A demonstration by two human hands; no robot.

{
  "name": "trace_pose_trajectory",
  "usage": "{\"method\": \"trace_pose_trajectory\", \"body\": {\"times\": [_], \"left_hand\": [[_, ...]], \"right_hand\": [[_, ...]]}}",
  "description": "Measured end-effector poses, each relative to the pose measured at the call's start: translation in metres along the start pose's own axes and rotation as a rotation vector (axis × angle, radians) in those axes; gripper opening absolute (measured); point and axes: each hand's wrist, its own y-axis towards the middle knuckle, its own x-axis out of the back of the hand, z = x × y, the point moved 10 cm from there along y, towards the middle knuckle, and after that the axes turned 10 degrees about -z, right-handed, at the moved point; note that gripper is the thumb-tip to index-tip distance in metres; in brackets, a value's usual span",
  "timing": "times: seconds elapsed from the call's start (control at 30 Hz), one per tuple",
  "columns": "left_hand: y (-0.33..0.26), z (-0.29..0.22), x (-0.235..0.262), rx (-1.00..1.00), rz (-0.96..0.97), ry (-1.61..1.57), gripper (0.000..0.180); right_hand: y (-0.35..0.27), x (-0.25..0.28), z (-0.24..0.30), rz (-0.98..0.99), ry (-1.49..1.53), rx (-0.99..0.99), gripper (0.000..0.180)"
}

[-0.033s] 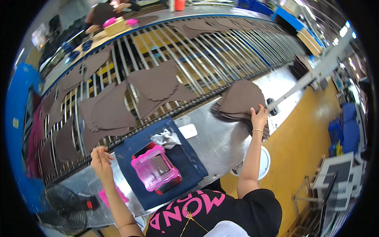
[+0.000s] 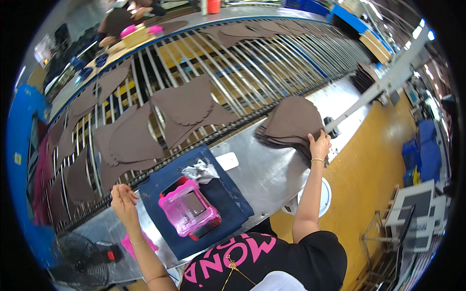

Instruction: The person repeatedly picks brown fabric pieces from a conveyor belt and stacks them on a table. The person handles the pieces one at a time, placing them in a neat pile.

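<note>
At the right end of the metal table lies a stack of dark brown cut pieces (image 2: 293,118) with scalloped edges. My right hand (image 2: 320,145) touches its right edge, thumb and fingers spread apart. My left hand (image 2: 124,198) hovers by the conveyor's near edge, fingers loosely bent and apart, nothing visible in it. Between my hands, a pink wavy-rimmed frame (image 2: 178,213) sits on a dark blue mat (image 2: 233,213), over a red and black item. A crumpled whitish cloth (image 2: 201,171) lies beside it.
Brown pieces (image 2: 187,104) lie on the metal-bar conveyor (image 2: 242,72) ahead. A black fan (image 2: 80,259) and a pink item (image 2: 137,245) are at lower left. A white card-like item (image 2: 226,161) lies by the mat. A grey bar (image 2: 361,104) slants at right. Another person (image 2: 119,22) works across the conveyor.
The whole view has shifted slightly. My right hand has moved a little to the right relative to the stack's edge. The left hand has hardly moved.
</note>
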Motion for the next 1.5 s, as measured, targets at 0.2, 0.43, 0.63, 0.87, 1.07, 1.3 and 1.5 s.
{"method": "trace_pose_trajectory", "body": {"times": [0.2, 0.43, 0.63, 0.87, 1.07, 1.3, 1.5], "left_hand": [[0.005, -0.027, -0.037, -0.138, 0.024, -0.101, 0.049], [-0.007, -0.050, -0.026, -0.330, 0.012, 0.148, 0.042], [-0.013, -0.044, -0.015, -0.263, 0.006, 0.172, 0.030], [-0.016, -0.099, -0.044, -0.451, -0.018, 0.136, 0.036], [-0.013, -0.074, -0.052, 0.095, 0.198, -0.471, 0.038], [-0.016, -0.086, 0.097, -0.001, -0.134, -0.181, 0.018], [-0.045, -0.097, 0.149, -0.061, -0.318, 0.029, 0.012]], "right_hand": [[0.012, -0.002, -0.062, 0.126, -0.096, -0.126, 0.059], [0.031, 0.032, -0.006, 0.081, -0.347, 0.068, 0.047], [0.025, 0.058, 0.046, 0.098, -0.043, 0.285, 0.023], [-0.033, 0.174, 0.168, 0.137, 1.107, 0.272, 0.022], [-0.140, 0.171, 0.270, 0.617, 1.699, 0.307, 0.025], [-0.241, 0.150, 0.314, 0.911, 1.484, 0.747, 0.020], [-0.286, 0.149, 0.321, 0.971, 1.337, 0.860, 0.026]]}}
